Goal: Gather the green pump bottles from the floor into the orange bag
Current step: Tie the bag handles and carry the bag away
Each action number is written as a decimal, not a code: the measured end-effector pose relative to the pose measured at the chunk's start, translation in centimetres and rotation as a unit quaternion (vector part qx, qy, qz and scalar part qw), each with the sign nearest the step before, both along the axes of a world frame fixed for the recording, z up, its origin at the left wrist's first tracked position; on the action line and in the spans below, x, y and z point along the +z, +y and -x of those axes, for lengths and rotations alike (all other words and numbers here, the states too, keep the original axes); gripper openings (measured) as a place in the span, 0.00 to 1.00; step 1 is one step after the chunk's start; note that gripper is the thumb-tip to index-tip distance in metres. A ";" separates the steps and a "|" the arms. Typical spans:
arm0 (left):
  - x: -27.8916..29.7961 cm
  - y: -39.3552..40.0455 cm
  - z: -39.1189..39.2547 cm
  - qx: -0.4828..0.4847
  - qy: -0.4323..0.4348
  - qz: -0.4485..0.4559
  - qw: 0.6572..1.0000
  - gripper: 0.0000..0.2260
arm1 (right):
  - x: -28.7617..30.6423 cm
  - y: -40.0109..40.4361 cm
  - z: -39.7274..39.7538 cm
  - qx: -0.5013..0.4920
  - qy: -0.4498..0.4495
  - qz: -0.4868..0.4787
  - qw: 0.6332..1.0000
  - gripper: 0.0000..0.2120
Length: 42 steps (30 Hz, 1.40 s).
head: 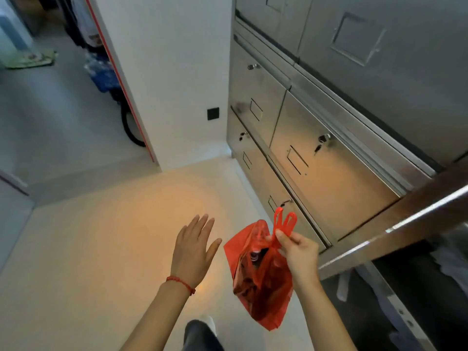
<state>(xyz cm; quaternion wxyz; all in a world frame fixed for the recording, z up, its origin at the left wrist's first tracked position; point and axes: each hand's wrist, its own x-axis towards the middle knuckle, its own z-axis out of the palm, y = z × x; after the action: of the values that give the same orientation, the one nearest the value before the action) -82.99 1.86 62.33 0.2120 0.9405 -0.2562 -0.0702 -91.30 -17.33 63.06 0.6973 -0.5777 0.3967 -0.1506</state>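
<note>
Orange bag (263,277) is pinched by its handles in right hand (297,252); left hand (193,247) is held flat, fingers released, beside it.

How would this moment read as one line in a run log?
right hand: pinches orange bag handles | left hand: open, empty | bag: hanging, dark contents | floor: no bottles visible

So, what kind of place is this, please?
Probably a locker or storage area indoors: a bank of steel locker doors with small key locks, a pale smooth floor, and a white wall with a black square socket.
</note>
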 end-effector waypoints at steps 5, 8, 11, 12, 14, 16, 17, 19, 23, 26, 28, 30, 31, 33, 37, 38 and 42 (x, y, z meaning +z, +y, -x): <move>0.5 0.8 -9.6 0.006 -0.012 -0.004 1.000 0.41 | 0.6 0.3 -9.3 0.002 -0.013 0.000 1.000 0.07; 0.5 0.3 -14.8 0.013 -0.018 -0.008 1.000 0.39 | 0.9 0.0 -14.7 0.016 -0.021 0.008 1.000 0.05; -0.2 -0.4 -19.7 0.027 -0.009 -0.021 0.999 0.38 | 0.8 -0.4 -20.8 0.040 -0.026 0.001 0.999 0.07; -0.4 -0.8 -21.5 0.034 -0.007 -0.022 0.999 0.38 | 0.6 -0.7 -22.9 0.045 -0.027 0.001 0.999 0.08; -0.9 -1.6 -25.0 0.045 -0.004 -0.026 0.999 0.36 | 0.3 -1.5 -27.1 0.056 -0.027 -0.003 0.998 0.06; -1.2 -2.5 -28.7 0.062 0.011 -0.035 0.997 0.36 | -0.5 -2.6 -31.4 0.071 -0.029 -0.010 0.997 0.06; -1.2 -2.8 -30.2 0.069 0.016 -0.033 0.997 0.37 | -0.7 -3.1 -33.1 0.079 -0.022 -0.007 0.997 0.07; -1.3 -3.2 -32.3 0.078 0.013 -0.034 0.996 0.37 | -0.9 -3.5 -35.9 0.088 -0.004 0.003 0.996 0.09; -1.3 -4.3 -38.8 0.120 0.018 -0.035 0.992 0.35 | -1.1 -5.0 -43.4 0.117 0.010 0.004 0.993 0.10; -1.7 -4.6 -43.3 0.136 0.019 -0.036 0.990 0.35 | -1.7 -5.6 -48.2 0.125 0.013 0.002 0.992 0.06; -2.2 -4.9 -46.4 0.128 0.035 -0.046 0.990 0.35 | -2.6 -5.9 -51.3 0.128 0.019 0.004 0.992 0.05; -2.9 -5.3 -50.0 0.113 0.048 -0.057 0.991 0.35 | -3.8 -6.4 -54.5 0.126 0.026 0.016 0.992 0.08; -3.4 -5.5 -51.7 0.106 0.051 -0.060 0.991 0.34 | -4.4 -6.6 -56.1 0.125 0.030 0.025 0.991 0.09; -4.7 -5.6 -55.1 0.091 0.063 -0.071 0.991 0.34 | -5.7 -7.0 -58.8 0.121 0.042 0.049 0.991 0.08; -7.6 -5.7 -62.0 0.071 0.081 -0.090 0.990 0.32 | -8.8 -7.9 -64.4 0.109 0.062 0.060 0.990 0.08; -8.6 -5.7 -63.5 0.066 0.084 -0.096 0.990 0.31 | -9.8 -8.1 -65.8 0.109 0.067 0.061 0.990 0.08; -12.5 -6.5 -68.6 0.042 0.093 -0.100 0.990 0.31 | -14.2 -8.8 -70.5 0.094 0.081 0.053 0.991 0.12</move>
<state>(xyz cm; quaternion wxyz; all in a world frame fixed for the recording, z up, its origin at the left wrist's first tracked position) -14.38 -4.68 49.88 0.1422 0.9564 -0.1869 -0.1738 -20.82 -26.12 48.82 0.6424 -0.6590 0.3868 -0.0579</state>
